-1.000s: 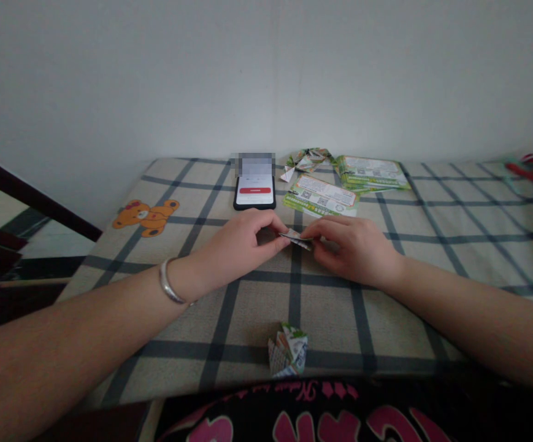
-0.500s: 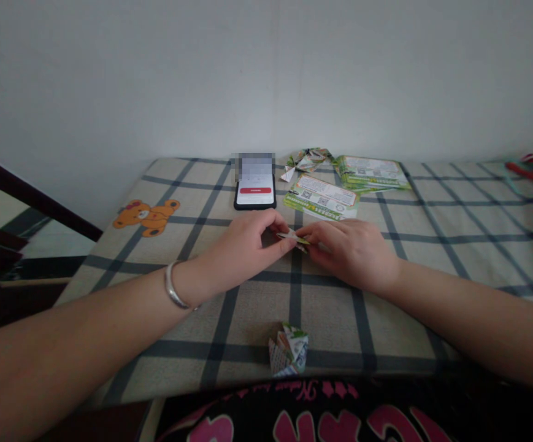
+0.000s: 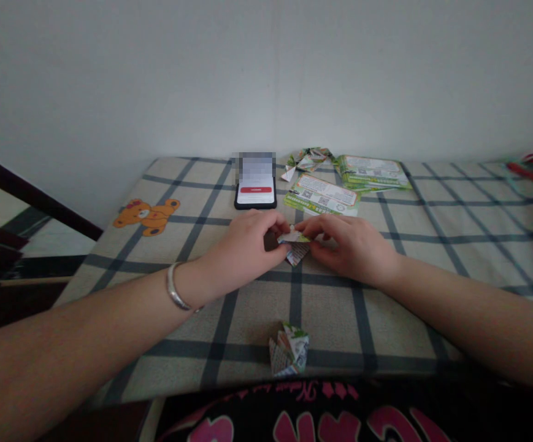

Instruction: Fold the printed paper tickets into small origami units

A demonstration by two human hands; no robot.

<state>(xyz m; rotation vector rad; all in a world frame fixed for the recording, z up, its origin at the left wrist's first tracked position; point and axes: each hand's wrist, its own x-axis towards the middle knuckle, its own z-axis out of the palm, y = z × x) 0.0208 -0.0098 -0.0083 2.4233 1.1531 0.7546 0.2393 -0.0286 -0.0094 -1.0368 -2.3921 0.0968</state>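
paper (image 3: 297, 252) just flared, one corner poking out below; left hand (image 3: 253, 245) and right hand (image 3: 356, 248) pinch it over the worktop (image 3: 257, 313). i'd call it light, easily creased: grip the edges.

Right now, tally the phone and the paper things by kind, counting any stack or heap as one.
Phone: 1
Single leaflet: 1
Leaflet stack: 1
Folded-paper heap: 1 (its pieces can't be counted)
Separate folded pieces: 2, the held piece and the near-edge piece
Total: 6
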